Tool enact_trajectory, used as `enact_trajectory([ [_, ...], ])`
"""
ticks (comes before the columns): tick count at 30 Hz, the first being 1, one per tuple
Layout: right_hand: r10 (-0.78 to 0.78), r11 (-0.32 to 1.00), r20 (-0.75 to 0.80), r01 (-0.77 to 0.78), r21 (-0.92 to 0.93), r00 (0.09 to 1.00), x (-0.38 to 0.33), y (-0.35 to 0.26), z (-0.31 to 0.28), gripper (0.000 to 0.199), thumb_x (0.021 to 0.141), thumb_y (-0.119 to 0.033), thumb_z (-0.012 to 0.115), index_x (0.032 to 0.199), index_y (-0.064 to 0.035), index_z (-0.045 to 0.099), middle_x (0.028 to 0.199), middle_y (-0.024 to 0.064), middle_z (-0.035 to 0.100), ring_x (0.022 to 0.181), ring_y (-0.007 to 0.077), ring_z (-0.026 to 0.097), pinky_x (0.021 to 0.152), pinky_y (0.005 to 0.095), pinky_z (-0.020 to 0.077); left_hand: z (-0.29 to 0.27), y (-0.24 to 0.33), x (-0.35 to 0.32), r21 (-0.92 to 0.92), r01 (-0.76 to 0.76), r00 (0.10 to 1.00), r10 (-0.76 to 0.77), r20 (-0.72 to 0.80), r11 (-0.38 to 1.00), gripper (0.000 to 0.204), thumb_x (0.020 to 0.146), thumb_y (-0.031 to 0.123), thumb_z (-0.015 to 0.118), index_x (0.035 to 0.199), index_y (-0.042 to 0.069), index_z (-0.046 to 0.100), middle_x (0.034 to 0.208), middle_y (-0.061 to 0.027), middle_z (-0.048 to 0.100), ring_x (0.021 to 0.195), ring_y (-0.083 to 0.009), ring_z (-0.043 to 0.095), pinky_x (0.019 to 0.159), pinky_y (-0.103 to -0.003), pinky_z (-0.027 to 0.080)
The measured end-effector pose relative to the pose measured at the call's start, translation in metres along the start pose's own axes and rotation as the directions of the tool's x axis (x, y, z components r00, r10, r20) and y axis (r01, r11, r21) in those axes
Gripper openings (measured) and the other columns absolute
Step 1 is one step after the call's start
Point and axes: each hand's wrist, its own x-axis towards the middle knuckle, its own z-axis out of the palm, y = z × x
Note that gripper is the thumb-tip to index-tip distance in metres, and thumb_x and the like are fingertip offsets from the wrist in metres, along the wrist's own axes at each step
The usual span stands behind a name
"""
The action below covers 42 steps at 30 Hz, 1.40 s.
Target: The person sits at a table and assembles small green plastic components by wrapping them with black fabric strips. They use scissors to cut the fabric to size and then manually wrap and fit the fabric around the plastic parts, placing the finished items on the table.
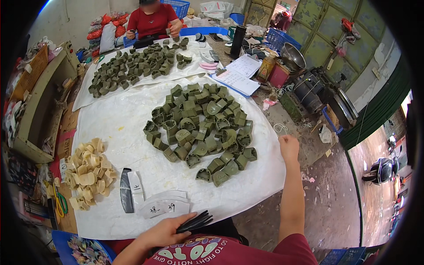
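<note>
My left hand [170, 230], low at the near table edge, is closed round a fanned bundle of thin black strips [194, 221]. My right hand [289, 145] is out beyond the table's right edge, its fingers curled closed; whatever they hold, if anything, cannot be made out. Between the hands lies a big heap of olive-green hollow blocks [203, 115], shaped like shoe heels, on a white sheet [123, 141]. Near my left hand, white curved paper templates [165, 205] lie flat. Beside them are a dark curved strip [127, 191] and a narrow white card [136, 185].
A cream-coloured pile of pieces [88, 170] sits at the left, with green-handled scissors [61, 203] beside it. Across the table a person in red [152, 22] handles pieces near a second green heap [132, 66]. A clipboard [236, 75] and a machine [309, 90] stand right.
</note>
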Motion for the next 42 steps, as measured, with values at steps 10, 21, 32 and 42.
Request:
enact_trajectory([
  [10, 0.004, 0.95, -0.014, 0.001, 0.313, 1.0, -0.037, 0.012, 0.001, 0.015, 0.082, -0.013, 0.066, 0.088, 0.0003, 0.068, 0.075, 0.0094, 0.066, 0.062, 0.0147, 0.061, 0.06, 0.0279, 0.0479, -0.006, -0.04, 0.004, 0.583, -0.021, 0.835, 0.335, -0.437, 0.812, 0.067, 0.063, -0.003, 0.062, 0.129, 0.0, 0.047, 0.102, -0.0207, 0.055, 0.095, -0.0395, 0.053, 0.087, -0.044, 0.045],
  [21, -0.099, 0.916, 0.087, 0.056, 0.398, 0.991, -0.104, -0.017, -0.014, 0.014, 0.087, -0.008, 0.065, 0.098, 0.0003, 0.066, 0.09, 0.0028, 0.065, 0.069, 0.0078, 0.058, 0.063, 0.0226, 0.0476, 0.026, -0.027, 0.021, 0.771, 0.076, 0.933, 0.227, -0.278, 0.633, 0.081, 0.07, 0.041, 0.077, 0.138, 0.013, 0.043, 0.147, -0.0223, 0.029, 0.138, -0.0405, 0.025, 0.11, -0.062, 0.017],
  [32, -0.817, 0.575, 0.324, 0.642, 0.507, 0.476, -0.232, -0.136, -0.005, 0.033, 0.074, -0.01, 0.072, 0.106, -0.0068, 0.063, 0.112, 0.0097, 0.062, 0.106, 0.0282, 0.056, 0.091, 0.0389, 0.0447, 0.026, -0.048, -0.008, 0.668, -0.016, 0.805, 0.406, -0.433, 0.744, 0.084, 0.07, 0.019, 0.079, 0.141, 0.006, 0.036, 0.148, -0.0206, 0.032, 0.139, -0.0395, 0.028, 0.112, -0.057, 0.016],
  [42, -0.803, 0.591, 0.344, 0.574, 0.567, 0.487, -0.223, -0.185, 0.013, 0.043, 0.073, -0.015, 0.073, 0.113, -0.0061, 0.061, 0.116, 0.0088, 0.06, 0.113, 0.0276, 0.052, 0.091, 0.0407, 0.0392, 0.024, -0.057, -0.027, 0.469, -0.042, 0.541, 0.415, -0.732, 0.882, 0.06, 0.077, 0.002, 0.068, 0.133, 0.001, 0.047, 0.136, -0.0206, 0.048, 0.13, -0.0365, 0.043, 0.109, -0.045, 0.029],
])
